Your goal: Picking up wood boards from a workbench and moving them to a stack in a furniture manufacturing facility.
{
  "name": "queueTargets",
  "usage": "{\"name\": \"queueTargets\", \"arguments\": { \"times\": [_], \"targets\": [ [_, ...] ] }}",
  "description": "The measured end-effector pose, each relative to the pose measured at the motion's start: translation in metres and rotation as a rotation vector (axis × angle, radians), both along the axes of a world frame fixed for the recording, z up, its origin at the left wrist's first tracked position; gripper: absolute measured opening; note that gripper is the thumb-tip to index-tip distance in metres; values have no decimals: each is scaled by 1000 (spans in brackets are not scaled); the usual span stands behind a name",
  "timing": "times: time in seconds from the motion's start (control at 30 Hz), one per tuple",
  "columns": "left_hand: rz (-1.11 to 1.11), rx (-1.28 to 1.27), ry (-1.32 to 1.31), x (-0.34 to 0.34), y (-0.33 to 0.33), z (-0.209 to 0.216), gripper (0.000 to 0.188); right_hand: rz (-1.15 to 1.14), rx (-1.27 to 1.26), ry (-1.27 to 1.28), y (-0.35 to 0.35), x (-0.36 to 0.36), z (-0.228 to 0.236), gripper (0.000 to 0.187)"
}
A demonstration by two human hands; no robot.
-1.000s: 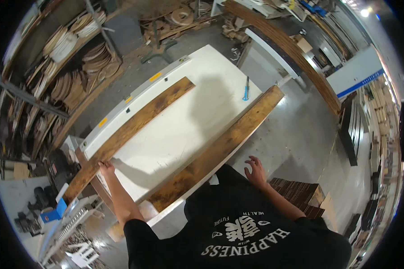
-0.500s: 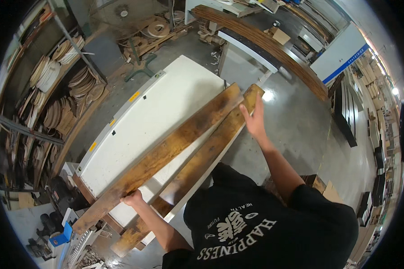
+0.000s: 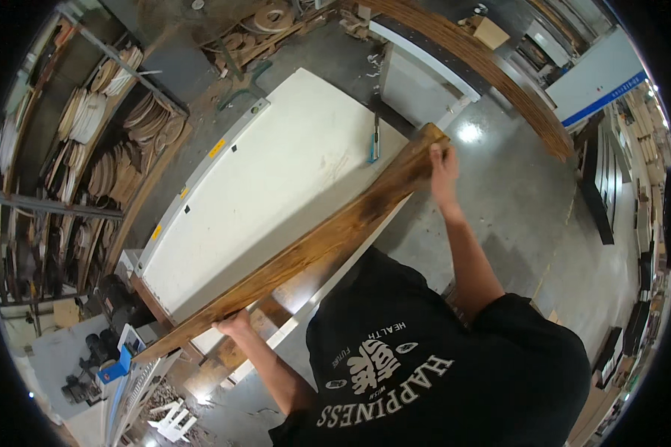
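Observation:
A long brown wooden plank (image 3: 298,253) slants across a white table (image 3: 253,171), tilted up on its narrow side. My left hand (image 3: 235,323) is closed on its near edge toward the left end, with the fingers partly hidden beneath. Around the right end, my right hand (image 3: 443,175) holds the same plank. Under it lies a second wooden plank (image 3: 309,277), mostly covered by the first. A slim teal and black tool, seemingly a utility knife (image 3: 375,141), rests on the table near its far right corner.
Dark motor-like machine parts (image 3: 115,298) and a blue bracket (image 3: 115,367) stand by the table's left end. A metal rail (image 3: 201,167) with yellow labels borders the far side. Shelves of curved wood pieces (image 3: 138,123) are at left; stacked curved boards (image 3: 492,71) stand far right.
The upper plank has shifted toward me and tipped onto its edge, now covering more of the lower plank. My right hand moved slightly right, and the knife has come into view.

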State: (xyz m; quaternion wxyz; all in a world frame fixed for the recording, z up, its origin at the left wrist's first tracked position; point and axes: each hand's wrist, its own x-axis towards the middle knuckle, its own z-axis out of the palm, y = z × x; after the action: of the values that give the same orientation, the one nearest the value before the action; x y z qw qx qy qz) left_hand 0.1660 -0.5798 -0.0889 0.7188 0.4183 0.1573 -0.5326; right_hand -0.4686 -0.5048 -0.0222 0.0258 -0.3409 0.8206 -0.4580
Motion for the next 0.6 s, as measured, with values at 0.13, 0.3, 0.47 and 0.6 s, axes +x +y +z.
{"name": "queueTargets", "arguments": {
  "times": [0.13, 0.3, 0.47, 0.6],
  "targets": [
    [-149, -176, 118, -7, 52, -27, 49, 174, -143, -440, 25, -84, -48, 62],
    [-150, -539, 389, -93, 52, -35, 46, 392, 26, -396, 79, -162, -74, 43],
    [57, -433, 126, -144, 95, 76, 70, 62, 220, -311, 58, -190, -114, 46],
    [34, -1, 4, -152, 97, 62, 86, 126, 311, -191, 61, -254, -176, 48]
  ]
}}
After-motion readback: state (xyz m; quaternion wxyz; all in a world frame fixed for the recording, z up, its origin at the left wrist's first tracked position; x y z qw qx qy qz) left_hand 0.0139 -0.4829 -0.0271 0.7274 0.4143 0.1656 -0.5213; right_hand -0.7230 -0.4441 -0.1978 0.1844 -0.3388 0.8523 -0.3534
